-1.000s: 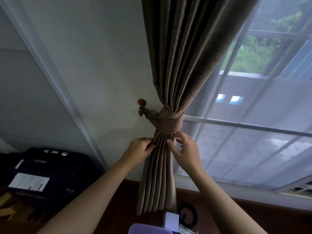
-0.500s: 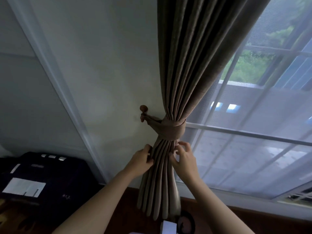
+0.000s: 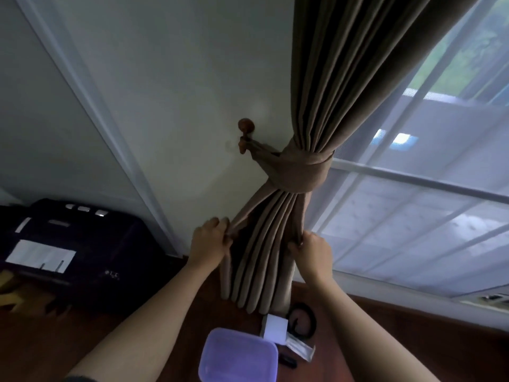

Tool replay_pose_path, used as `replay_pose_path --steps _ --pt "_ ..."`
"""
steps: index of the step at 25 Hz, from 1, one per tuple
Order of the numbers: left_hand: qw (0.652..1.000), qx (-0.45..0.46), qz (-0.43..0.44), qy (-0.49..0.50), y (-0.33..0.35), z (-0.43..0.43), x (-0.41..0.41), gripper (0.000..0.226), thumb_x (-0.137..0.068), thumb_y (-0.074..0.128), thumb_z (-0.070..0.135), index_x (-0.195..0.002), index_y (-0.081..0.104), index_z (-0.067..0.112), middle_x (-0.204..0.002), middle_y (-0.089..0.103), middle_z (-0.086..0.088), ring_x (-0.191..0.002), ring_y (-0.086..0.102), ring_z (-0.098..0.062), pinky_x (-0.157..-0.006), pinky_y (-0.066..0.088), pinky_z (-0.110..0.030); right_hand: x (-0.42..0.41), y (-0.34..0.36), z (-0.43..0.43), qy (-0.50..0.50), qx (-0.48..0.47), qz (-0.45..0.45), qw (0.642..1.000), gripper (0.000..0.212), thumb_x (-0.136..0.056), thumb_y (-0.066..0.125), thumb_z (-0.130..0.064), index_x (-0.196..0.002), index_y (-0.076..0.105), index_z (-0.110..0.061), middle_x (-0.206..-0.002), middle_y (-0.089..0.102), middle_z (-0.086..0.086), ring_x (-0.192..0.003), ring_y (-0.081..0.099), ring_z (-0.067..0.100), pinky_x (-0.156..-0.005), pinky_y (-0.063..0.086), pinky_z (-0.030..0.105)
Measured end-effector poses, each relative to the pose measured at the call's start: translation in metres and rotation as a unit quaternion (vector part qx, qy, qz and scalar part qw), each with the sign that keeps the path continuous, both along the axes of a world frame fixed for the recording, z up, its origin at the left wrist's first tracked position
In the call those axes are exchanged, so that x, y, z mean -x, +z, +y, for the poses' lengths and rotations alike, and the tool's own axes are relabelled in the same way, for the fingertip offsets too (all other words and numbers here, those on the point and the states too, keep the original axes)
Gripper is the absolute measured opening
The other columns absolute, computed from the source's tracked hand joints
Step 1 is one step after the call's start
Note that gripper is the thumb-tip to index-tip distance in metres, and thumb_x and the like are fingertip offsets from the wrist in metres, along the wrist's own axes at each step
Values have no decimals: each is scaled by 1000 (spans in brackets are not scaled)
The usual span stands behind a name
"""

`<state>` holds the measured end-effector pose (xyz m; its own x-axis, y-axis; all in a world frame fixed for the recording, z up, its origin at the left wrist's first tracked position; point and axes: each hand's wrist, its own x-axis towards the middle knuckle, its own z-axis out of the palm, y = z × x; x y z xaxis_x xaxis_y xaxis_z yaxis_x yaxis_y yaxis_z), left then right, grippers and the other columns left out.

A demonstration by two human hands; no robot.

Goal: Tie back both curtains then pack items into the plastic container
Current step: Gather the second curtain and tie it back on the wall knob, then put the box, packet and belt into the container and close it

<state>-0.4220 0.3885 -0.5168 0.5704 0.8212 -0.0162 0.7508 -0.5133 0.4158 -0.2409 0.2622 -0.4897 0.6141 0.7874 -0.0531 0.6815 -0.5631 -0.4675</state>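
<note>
below the tieback point(image 3: 297, 172) hooked on the wall knob point(image 3: 246, 125): left hand point(image 3: 210, 241) and right hand point(image 3: 312, 250) pinched shut on outer curtain point(image 3: 264, 244) pleats. best tugged down evenly, gently, without dragging the band off. lidded plastic container point(image 3: 238, 357) on floor, well below tieback.

Left hand point(image 3: 210, 242), right hand point(image 3: 314, 250): clenched, apart.

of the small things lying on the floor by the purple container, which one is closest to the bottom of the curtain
The black coiled cable: its loop lies just below the curtain hem. The white box, clear packet and small black item lie farther away.
</note>
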Motion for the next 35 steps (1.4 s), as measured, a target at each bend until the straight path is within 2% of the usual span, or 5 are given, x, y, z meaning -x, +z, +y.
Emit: replay_pose_path --steps 3,12,17,23,35 --pt "995 73 -64 -28 -3 0 -12 14 -85 58 14 -96 54 6 -91 62 -14 -83 61 -29 -72 49 -39 2 -8 2 16 -4 15 1000 13 -82 59 -13 -76 60 -1 -81 62 17 -74 56 36 -58 29 31" --pt "996 64 67 -16 4 -20 -23 21 -95 44 12 -108 54 0 -103 64 -23 -93 62 -39 -76 50 -41 -5 -16 -6 -14 45 31 998 27 -86 55 -13 -61 46 -6 -65 51 13 -69 54 37 -55 30 33" --pt "997 62 41 -32 30 -26 -11 43 -91 49 11 -132 43 0 -115 60 -23 -104 59 -38 -84 48 -39 3 -4 -30 19 74 49 996 36 -86 61 -31 -116 59 -11 -111 64 7 -102 59 26 -79 47 35" --pt "999 30 1 -23 37 -62 -6 25 -88 45 4 -109 56 -4 -98 64 -24 -91 62 -40 -72 49 -41 31 10 -62 -14 20 12 1000 39 -97 42 -29 -125 53 -6 -125 59 12 -113 55 30 -87 44 38" --pt "990 101 49 79 -46 -280 7 37 -94 45 16 -127 55 4 -139 50 -14 -125 50 -31 -99 42 -37 16 -69 -275 125 129 -10 984 68 -95 31 -49 -146 24 -4 -153 26 16 -141 27 27 -114 22 37"
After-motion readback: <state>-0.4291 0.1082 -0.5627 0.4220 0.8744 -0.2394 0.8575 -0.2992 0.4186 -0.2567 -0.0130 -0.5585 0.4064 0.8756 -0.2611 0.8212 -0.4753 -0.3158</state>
